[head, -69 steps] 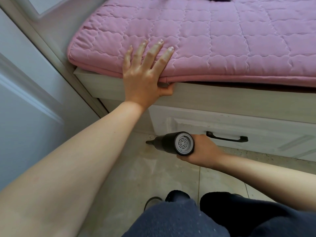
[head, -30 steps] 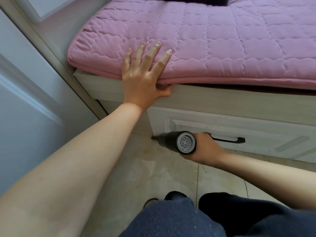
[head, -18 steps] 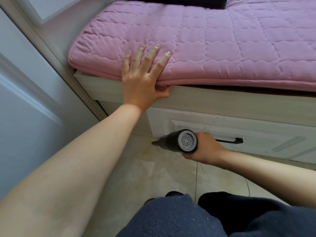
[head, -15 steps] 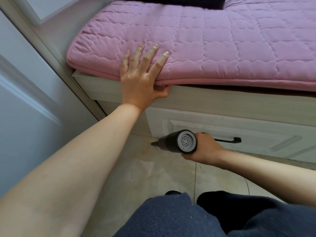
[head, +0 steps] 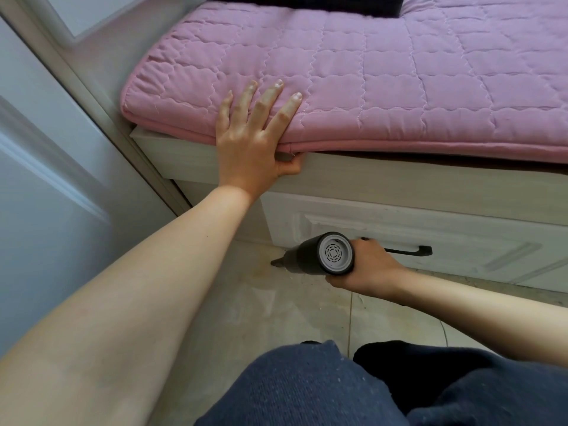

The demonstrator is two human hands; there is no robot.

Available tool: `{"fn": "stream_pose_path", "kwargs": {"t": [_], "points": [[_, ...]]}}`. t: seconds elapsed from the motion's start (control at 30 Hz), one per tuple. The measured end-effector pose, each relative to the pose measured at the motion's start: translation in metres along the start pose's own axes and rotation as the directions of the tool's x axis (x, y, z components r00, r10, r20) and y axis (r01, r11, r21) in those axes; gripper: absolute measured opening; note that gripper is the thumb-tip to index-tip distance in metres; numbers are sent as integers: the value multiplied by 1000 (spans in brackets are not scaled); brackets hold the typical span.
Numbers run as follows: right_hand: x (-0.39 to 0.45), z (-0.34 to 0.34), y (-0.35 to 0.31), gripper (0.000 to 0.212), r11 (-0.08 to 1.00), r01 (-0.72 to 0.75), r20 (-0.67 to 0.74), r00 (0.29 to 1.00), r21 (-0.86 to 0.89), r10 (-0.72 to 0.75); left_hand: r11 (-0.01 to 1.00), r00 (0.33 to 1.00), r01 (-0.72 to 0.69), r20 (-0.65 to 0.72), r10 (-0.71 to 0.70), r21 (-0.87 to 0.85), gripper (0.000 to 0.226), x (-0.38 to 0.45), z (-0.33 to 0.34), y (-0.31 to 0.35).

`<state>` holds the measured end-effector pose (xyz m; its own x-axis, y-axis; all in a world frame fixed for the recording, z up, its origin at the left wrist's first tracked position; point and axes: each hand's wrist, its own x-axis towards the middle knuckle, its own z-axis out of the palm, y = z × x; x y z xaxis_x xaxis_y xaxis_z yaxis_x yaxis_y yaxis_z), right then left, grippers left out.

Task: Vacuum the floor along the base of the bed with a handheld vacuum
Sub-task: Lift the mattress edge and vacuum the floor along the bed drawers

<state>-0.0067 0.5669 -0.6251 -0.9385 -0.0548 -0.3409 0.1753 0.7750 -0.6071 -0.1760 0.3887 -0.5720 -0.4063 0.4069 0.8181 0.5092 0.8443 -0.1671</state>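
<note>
My right hand (head: 370, 270) grips a dark handheld vacuum (head: 307, 256) with a grey vented rear cap facing me. Its narrow nozzle tip (head: 275, 262) points left and down, touching the tiled floor (head: 276, 321) at the foot of the bed's white drawer front (head: 461, 235), near the drawer's left corner. My left hand (head: 253, 142) rests on the edge of the pink quilted mattress pad (head: 399, 87), fingers straight on top and thumb tucked just under the pad's edge against the pale wooden bed frame (head: 415, 186).
A black drawer handle (head: 412, 250) sits just right of my right hand. A white panelled door (head: 46, 210) and its frame close off the left side. My knees in dark trousers (head: 322, 392) fill the bottom. A dark cushion (head: 307, 0) lies at the bed's far edge.
The vacuum and my right hand have crept slightly right along the drawer base, from the corner onto the drawer front. My left hand stays on the pad edge.
</note>
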Motion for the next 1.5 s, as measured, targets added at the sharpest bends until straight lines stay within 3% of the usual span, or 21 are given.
{"fn": "stream_pose_path", "kwargs": {"t": [0.8,1.5], "points": [[-24,-11,3,21,1000,-8,16,1000,-18,8,1000,997,8,70,-6,-21,69,0,-4,0],[-45,-21,16,30,1000,11,72,997,3,-11,1000,979,14,203,-12,-10,84,13,-23,9]]}}
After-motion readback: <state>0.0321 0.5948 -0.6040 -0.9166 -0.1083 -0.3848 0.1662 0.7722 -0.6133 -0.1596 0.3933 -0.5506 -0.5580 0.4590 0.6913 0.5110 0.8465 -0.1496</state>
